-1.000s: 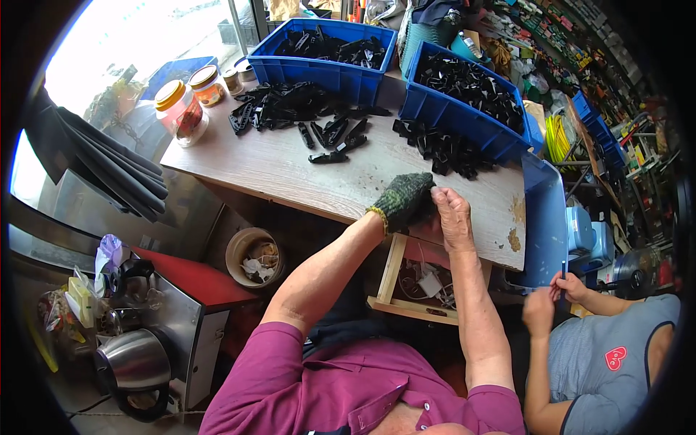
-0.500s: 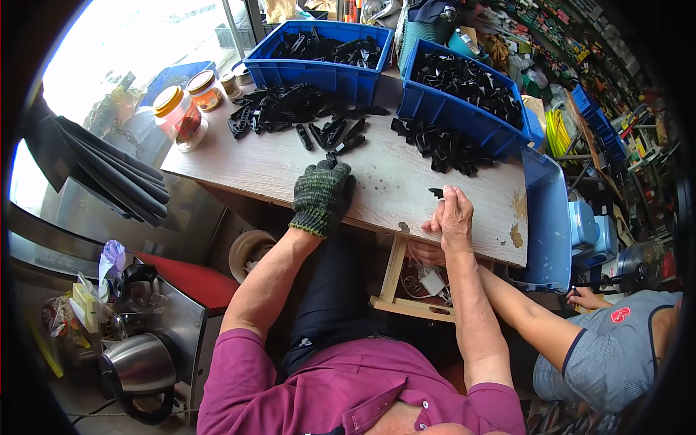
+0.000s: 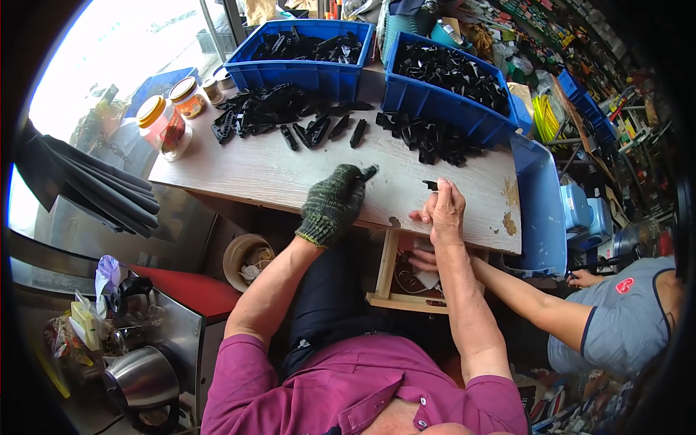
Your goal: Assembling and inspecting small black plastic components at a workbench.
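Centre frame, the left hand in a green-black knitted glove curls closed around a slim black plastic piece; bare right hand pinches a small black plastic part, projecting end best kept clear.

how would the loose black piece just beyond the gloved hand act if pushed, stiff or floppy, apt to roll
The piece is probably stiff, as its outline is straight and crisp. Likely light too, being slim and plastic-looking. It seems apt to slide or pivot rather than roll, given its long, angular shape.
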### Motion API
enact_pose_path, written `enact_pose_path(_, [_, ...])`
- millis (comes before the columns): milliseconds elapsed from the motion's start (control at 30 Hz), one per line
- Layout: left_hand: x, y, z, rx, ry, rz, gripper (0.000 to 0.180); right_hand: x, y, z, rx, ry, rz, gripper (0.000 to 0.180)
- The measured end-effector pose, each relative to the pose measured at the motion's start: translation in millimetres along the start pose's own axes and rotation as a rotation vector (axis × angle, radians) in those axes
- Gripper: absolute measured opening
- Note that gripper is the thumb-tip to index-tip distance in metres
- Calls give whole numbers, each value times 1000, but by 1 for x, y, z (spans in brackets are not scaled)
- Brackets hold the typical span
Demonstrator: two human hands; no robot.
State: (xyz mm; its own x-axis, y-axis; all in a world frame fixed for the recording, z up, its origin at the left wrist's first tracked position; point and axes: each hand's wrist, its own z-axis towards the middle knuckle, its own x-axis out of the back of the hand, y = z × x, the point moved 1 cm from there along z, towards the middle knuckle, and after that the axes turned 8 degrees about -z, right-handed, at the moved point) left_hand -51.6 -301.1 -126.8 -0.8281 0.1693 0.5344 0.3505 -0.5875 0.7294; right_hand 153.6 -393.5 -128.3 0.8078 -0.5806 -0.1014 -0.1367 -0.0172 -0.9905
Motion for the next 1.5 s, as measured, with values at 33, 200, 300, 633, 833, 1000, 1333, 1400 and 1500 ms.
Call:
enact_pose_path(33, [-6, 8, -3, 31, 25, -280, 15, -3, 0, -2, 0, 7, -2, 32])
enact_pose_path(200, [-42, 35, -8, 189, -171, -628, 20, -5, 0, -8, -24, 58, 54, 32])
enact_pose_path(300, [-57, 36, -7, 117, -241, -599, 20, -7, -5, -13, -94, 123, 18, 30])
enact_pose_path(633, [-75, 25, -3, 131, -103, -547, 23, -17, -2, -14, 49, 146, -39, 32])
enact_pose_path(833, [-97, 60, -7, 120, 81, -584, 28, 16, 39, 13, 324, 234, -331, 31])
enact_pose_path(1000, [-88, 65, -10, 236, -16, -642, 26, 7, 24, 2, 334, 182, -343, 28])
enact_pose_path(1333, [-49, -1, 53, -68, 178, 196, 38, 38, -13, 9, -102, 317, 76, 30])
enact_pose_path(1400, [-36, -22, 74, -42, 147, 411, 37, 75, -29, 31, -68, 452, 86, 33])
enact_pose_path(1500, [-32, -43, 83, -116, 144, 494, 36, 121, -49, 55, 6, 733, 13, 37])
